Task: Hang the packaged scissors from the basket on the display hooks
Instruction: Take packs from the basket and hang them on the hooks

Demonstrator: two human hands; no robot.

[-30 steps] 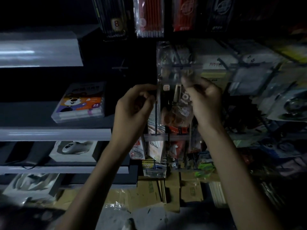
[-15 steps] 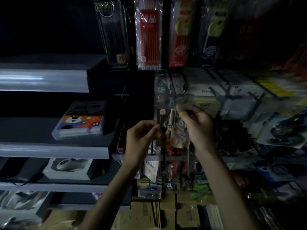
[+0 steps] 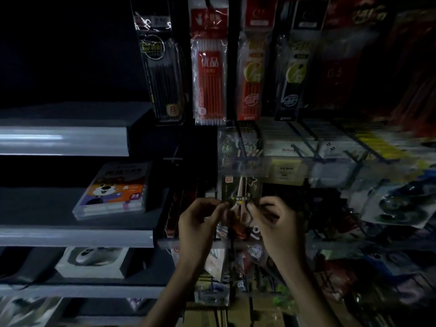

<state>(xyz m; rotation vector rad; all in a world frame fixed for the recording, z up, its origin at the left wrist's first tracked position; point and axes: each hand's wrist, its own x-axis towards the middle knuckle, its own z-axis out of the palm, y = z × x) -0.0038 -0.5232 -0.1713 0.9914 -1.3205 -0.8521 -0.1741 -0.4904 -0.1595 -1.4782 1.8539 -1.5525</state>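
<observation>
My left hand [image 3: 198,224] and my right hand [image 3: 279,228] meet low in the middle of the rack, both on the packaged scissors [image 3: 240,193]. My left fingers [image 3: 219,205] are curled in narrow, thumb and forefinger pinching the pack's left edge. My right fingers [image 3: 253,208] are curled the same way and pinch its right edge. The pack stands upright between them, a dark card with pale scissors inside, blades up and handles down by my fingertips. Its top reaches a clear price strip [image 3: 245,164], and I cannot tell whether it sits on a hook there. Dark wire display hooks [image 3: 296,148] stick out toward me just right of it, loaded with blurred white packs.

Far above hang long sleeves: a black pen pack [image 3: 162,76], a red pen pack [image 3: 208,76], an orange pack [image 3: 251,74] and another dark pack [image 3: 292,74], side by side.

To the left run grey shelves. On the middle shelf [image 3: 70,234] lies a clear plastic case [image 3: 113,190] holding a set with a cartoon bear cover marked 24. One shelf lower a white box [image 3: 92,258] holds a pale rounded thing, too dim to name. At the far right hang blister packs [image 3: 396,204] with dark round goods
</observation>
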